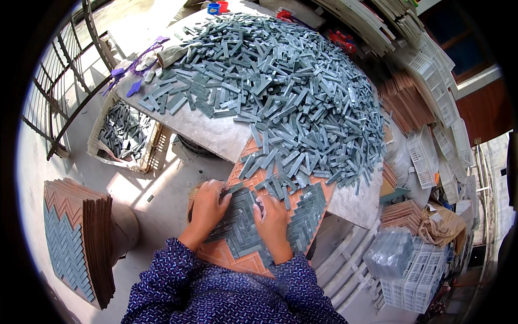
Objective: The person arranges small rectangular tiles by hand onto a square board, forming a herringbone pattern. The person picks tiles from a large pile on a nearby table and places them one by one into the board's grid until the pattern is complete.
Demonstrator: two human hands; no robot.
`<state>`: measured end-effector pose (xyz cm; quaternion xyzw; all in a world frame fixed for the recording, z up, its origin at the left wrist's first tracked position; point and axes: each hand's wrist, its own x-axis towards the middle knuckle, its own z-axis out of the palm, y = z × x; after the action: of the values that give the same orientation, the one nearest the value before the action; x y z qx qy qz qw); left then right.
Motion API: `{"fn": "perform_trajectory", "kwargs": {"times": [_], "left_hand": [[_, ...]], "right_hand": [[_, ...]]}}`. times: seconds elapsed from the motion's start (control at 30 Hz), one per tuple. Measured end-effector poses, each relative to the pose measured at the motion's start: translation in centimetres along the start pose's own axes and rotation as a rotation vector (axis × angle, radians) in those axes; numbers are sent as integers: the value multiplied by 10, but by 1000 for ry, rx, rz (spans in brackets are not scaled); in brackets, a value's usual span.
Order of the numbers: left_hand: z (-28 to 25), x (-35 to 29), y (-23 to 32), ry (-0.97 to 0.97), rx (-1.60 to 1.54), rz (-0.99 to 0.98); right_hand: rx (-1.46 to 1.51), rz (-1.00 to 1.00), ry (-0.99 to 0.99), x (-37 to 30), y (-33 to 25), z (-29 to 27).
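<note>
Clock taken from tray, 12 = away from wearer. Orange herringbone mould tray (218, 253) sat at centre, right in front of the wearer, partly filled with grey-green stone strips (243, 233) laid zigzag. Left hand (209, 204) at 10–11 o'clock on the tray, fingers bent, thumb near a strip; couldn't tell if it gripped. Right hand (272, 218) just right of centre, over the laid strips, fingers curled; grip on a strip couldn't be told.

In the way: big loose strip pile (291, 97) at 12–1 o'clock spilled over the tray's far end, covering grooves there. Pale worktop (210, 132) lay under the pile, bare toward 11. Also 11: whitish gloves (171, 55) against the pile, purple plastic pieces (134, 88) beside them. Blue cup (214, 8) and red cup (223, 6) near 12, beyond the pile.

Floor: cream crate (93, 141) of strips at 10, metal railing (56, 102) beyond. Tray stack (100, 243) at 9, top one part-filled in herringbone. Brown tray stack (406, 102) at 2, white plastic crates (440, 89) next to it. Brown bag (445, 227) at 3; clear-wrapped pack (387, 251) on white crates toward 4.
</note>
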<state>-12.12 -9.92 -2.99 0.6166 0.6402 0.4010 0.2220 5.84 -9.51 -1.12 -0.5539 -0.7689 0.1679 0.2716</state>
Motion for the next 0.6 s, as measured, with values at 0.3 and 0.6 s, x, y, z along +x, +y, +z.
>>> {"fn": "perform_trajectory", "kwargs": {"times": [0.3, 0.6], "left_hand": [[3, 11, 0, 8, 9, 180], [9, 20, 6, -3, 71, 194]], "right_hand": [[203, 179, -71, 11, 6, 4], [-209, -160, 208, 30, 29, -30]]}}
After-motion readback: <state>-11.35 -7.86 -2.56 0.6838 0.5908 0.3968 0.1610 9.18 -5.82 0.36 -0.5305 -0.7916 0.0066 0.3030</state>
